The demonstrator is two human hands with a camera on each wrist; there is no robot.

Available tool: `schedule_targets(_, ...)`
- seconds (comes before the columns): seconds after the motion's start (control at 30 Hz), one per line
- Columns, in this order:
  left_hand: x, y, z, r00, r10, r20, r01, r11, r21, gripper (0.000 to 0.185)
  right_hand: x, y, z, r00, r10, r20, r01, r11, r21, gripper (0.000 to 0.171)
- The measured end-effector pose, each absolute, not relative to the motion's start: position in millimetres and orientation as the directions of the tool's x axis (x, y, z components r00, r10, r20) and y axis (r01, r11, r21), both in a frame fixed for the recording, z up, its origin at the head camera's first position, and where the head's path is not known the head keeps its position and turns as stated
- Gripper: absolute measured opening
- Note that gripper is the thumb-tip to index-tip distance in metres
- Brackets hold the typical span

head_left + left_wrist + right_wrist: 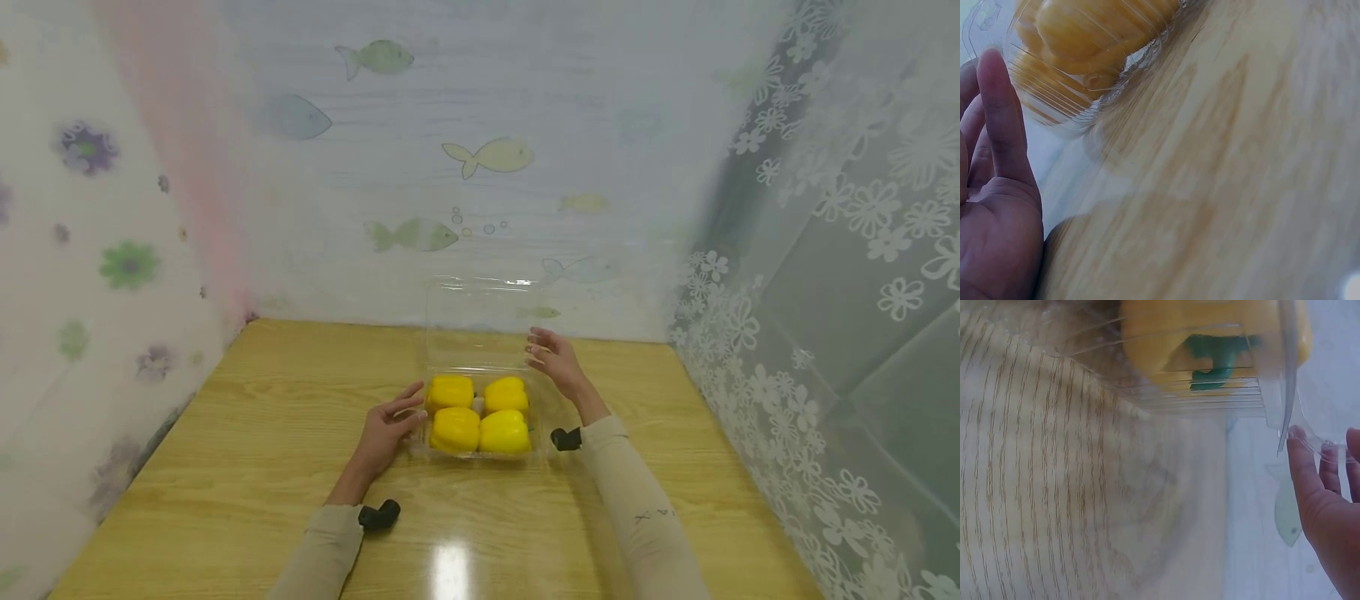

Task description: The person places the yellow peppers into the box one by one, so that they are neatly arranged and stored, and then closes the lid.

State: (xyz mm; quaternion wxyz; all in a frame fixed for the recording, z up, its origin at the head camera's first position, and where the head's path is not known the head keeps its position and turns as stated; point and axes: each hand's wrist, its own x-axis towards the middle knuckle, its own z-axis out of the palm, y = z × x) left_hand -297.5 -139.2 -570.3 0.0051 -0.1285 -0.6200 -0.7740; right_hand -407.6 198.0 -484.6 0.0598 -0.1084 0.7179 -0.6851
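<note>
A clear plastic clamshell box (480, 455) stands on the table with its transparent lid (480, 325) raised upright at the back. Several yellow bell peppers (456, 429) fill it in two rows, and a small pale thing (477, 406) shows between them. In the right wrist view, one bell pepper (1166, 350) has a green stem behind the ribbed wall. My left hand (382, 433) is at the box's left side, its fingers extended by the rim. My right hand (557, 360) is at the lid's right edge, fingers loosely bent and touching the clear plastic.
The wooden table (300, 375) meets a fish-patterned curtain (487, 100) at the back. Flower-patterned sheets hang at the left and right. A black wrist camera (379, 515) sits on the left sleeve, another black camera (566, 438) on the right.
</note>
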Motion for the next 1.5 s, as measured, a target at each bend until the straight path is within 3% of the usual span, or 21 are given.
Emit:
schedule_targets(0.4,-299,-140,-571,-0.964,0.154,0.218,0.18,-0.227,0.957,0.041,-400,206,-484,-0.95,-0.283,0.133,-0.138,-0.003,-0.99,0.046)
schedule_targets(0.57,-299,-139,-570,-0.968,0.137,0.209,0.174,-0.23,0.957,0.038,-397,204,-478,-0.955,-0.279,0.106,-0.113,0.007,-0.994,0.048)
schedule_targets(1.5,-304,-143,-568,-0.971,0.146,0.19,0.155,-0.22,0.963,0.041,-385,214,-479,-0.918,-0.344,0.197,-0.239,0.084,-0.967,0.048)
